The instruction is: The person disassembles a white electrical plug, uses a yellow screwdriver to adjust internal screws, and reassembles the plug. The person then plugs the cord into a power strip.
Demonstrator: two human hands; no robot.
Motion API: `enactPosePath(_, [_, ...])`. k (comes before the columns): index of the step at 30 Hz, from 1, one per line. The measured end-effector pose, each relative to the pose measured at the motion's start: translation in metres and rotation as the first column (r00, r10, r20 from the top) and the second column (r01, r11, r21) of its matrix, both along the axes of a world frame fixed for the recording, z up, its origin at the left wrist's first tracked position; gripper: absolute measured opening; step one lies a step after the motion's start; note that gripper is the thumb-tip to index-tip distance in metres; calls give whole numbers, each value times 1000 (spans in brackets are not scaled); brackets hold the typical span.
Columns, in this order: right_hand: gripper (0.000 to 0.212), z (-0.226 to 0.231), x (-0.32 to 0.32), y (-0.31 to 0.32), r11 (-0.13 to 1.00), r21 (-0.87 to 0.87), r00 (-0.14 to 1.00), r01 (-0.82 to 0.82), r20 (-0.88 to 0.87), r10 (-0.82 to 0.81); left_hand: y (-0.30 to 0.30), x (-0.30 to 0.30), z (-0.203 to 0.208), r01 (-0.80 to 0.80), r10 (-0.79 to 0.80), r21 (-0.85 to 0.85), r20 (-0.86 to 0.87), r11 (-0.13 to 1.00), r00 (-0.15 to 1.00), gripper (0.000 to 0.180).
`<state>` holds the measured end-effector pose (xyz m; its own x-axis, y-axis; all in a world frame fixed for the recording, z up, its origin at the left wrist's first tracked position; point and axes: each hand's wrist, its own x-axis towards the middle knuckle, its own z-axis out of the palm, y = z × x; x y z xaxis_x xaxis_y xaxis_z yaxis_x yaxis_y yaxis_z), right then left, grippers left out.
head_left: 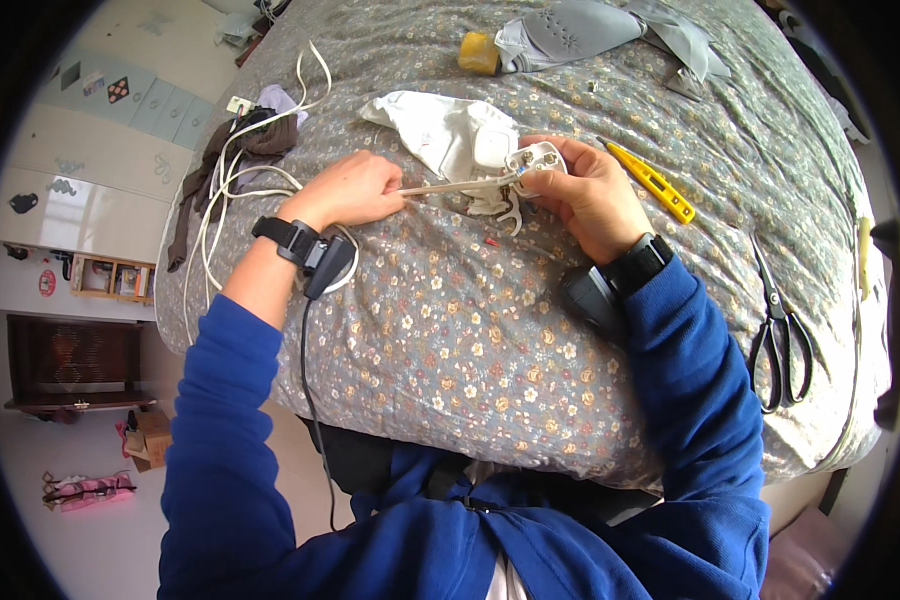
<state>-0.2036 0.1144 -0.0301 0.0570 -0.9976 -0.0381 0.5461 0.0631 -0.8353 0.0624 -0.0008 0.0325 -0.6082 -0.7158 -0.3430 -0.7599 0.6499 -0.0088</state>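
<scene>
My left hand [348, 190] is closed around a white cable [445, 187], which runs pulled out straight toward my right hand [602, 198]. Between the thumb and fingers of that right hand is a small white electrical fitting [544, 154], open so that metal parts show inside. The cable's end meets the fitting by the thumb; whether it is fastened there I cannot tell. Just behind lies a crumpled white bag or cloth [430, 125], with a white squarish piece [491, 147] on it. Small white scraps lie under the fitting.
Both hands work over a flowered bedspread [470, 350]. To the right are a yellow utility knife [655, 183] and black-handled scissors [778, 340]. Loops of white cable [210, 215] and dark cloth [255, 145] lie left. A grey cloth item [570, 38] and yellow object [478, 53] lie far back.
</scene>
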Motion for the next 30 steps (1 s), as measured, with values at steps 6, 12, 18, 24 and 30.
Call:
enactPosePath(6, [43,5,-5,6,999,-50,1000,-1,11,1,38,-95,-23,166,5,63,-943,984,333,19])
enactPosePath(12, [44,8,-2,9,998,-24,995,53,-88,-55,38,-76,-27,318,403,550,-811,772,425,43])
enactPosePath(18, [54,13,1,11,995,-7,978,98,-184,-98,37,-74,-29,346,489,631,-766,694,418,51])
enactPosePath(24, [73,14,4,11,979,-109,944,174,-264,-198,36,-76,-30,383,529,677,-733,628,428,39])
enactPosePath(30, [74,8,4,8,979,-142,966,145,-193,-171,38,-78,-33,356,493,628,-772,693,402,26])
